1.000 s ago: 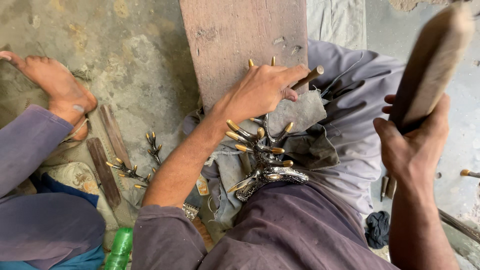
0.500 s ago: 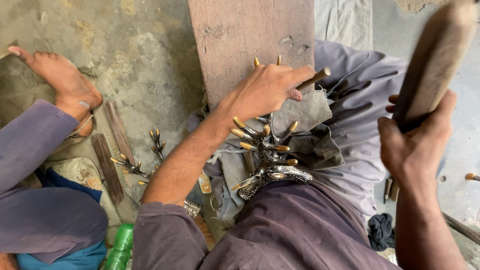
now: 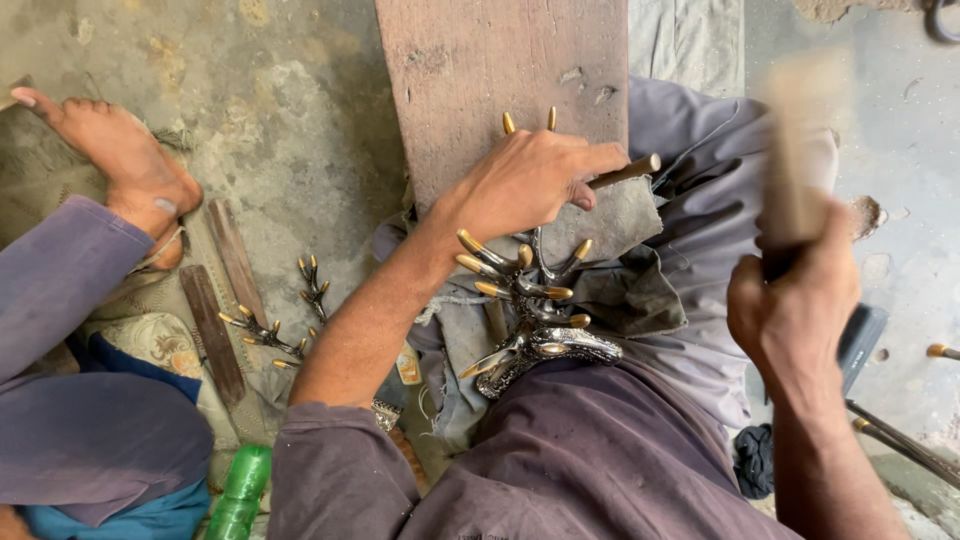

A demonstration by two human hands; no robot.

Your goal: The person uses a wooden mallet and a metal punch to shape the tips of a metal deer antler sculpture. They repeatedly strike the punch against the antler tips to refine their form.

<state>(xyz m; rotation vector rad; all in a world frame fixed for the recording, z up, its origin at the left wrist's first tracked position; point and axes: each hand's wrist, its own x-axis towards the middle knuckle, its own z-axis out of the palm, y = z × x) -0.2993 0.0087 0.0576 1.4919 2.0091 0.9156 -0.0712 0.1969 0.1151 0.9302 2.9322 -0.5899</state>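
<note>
My left hand (image 3: 530,180) grips a thin metal punch (image 3: 622,172), its tip pressed down on a metal stag-head ornament (image 3: 530,300) with brass-tipped antlers. The ornament lies on a grey cloth (image 3: 620,290) over my lap, against a wooden plank (image 3: 480,70). My right hand (image 3: 795,310) is closed on the handle of a wooden mallet (image 3: 800,150), which is raised above the punch and blurred with motion.
Another person's bare foot (image 3: 125,165) and purple-clad leg (image 3: 60,290) are at the left. Two flat wooden sticks (image 3: 215,300) and small loose antler pieces (image 3: 285,320) lie on the concrete floor. A green bottle (image 3: 240,490) stands at the bottom. Tools (image 3: 900,440) lie at the right.
The mallet in my right hand has swung leftward and down toward the punch and is now blurred. My left hand keeps the punch on the ornament.
</note>
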